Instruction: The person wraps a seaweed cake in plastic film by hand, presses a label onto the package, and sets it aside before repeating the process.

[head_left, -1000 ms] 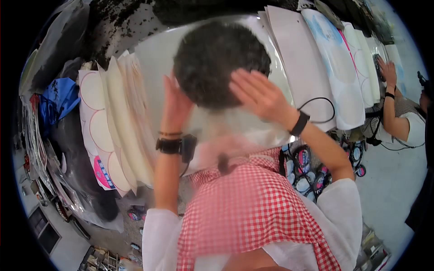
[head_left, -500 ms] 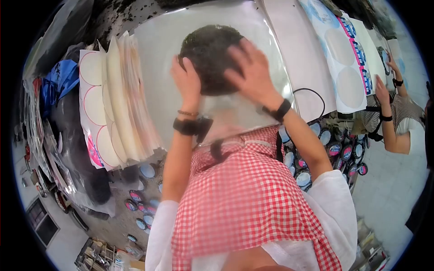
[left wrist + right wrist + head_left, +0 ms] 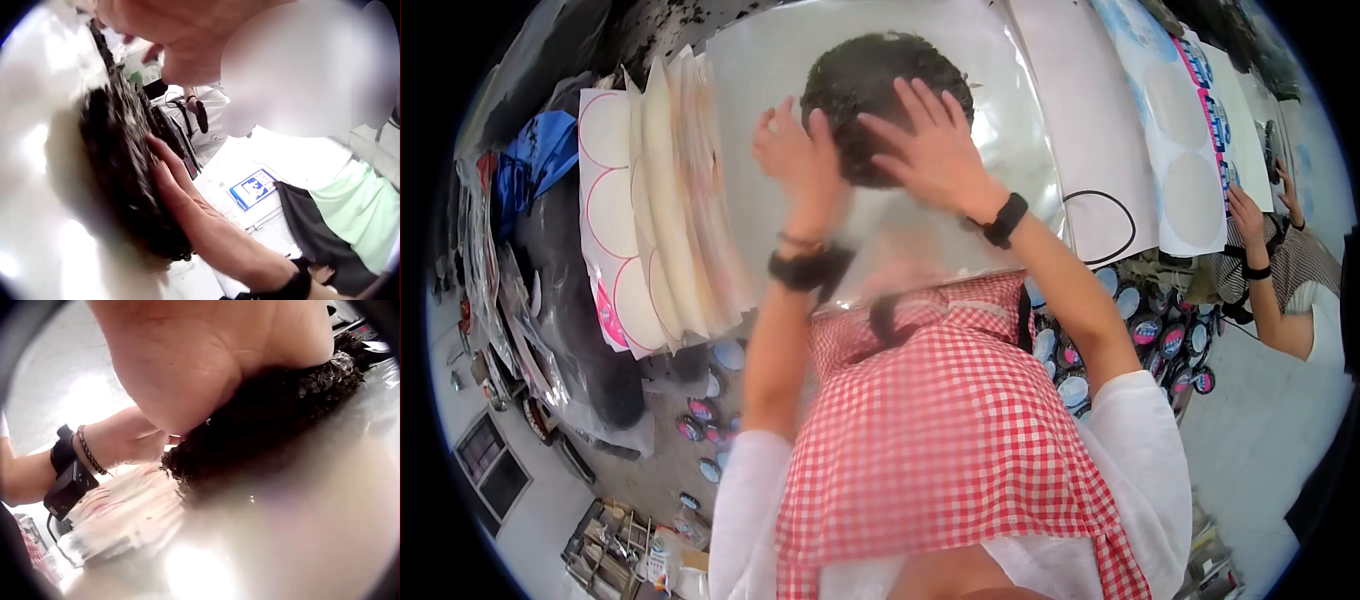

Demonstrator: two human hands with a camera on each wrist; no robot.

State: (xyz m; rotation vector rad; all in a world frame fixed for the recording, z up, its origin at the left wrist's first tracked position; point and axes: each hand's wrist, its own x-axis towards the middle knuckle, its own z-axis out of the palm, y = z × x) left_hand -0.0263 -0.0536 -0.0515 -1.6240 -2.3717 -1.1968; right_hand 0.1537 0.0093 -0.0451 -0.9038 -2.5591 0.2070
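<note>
A dark, round, thick cake of what looks like dried seaweed (image 3: 850, 75) lies on a shiny clear plastic sheet (image 3: 750, 110) in front of the person. Across its right part spreads the right hand (image 3: 935, 150), fingers straight and apart; the left wrist view has these fingers along the flaky top of the seaweed (image 3: 125, 169). The left hand (image 3: 800, 160), somewhat blurred, is by the left edge, its fingers loose and gripping nothing. In the right wrist view the right palm (image 3: 212, 356) covers much of the seaweed, with the left hand (image 3: 125, 437) beyond its rim.
Stacked packaging sheets with round outlines (image 3: 605, 210) stand at the left, and blue-and-pink printed ones (image 3: 1190, 190) at the right. A black cord (image 3: 1133, 225) loops near the sheet's right edge. Another person's hand (image 3: 1248, 215) works at far right. Round packs (image 3: 1170, 340) lie below.
The seaweed, which looked larger and nearer the head camera, now lies lower on the sheet. The left hand has come off its edge toward the left; the right hand has spread over the top.
</note>
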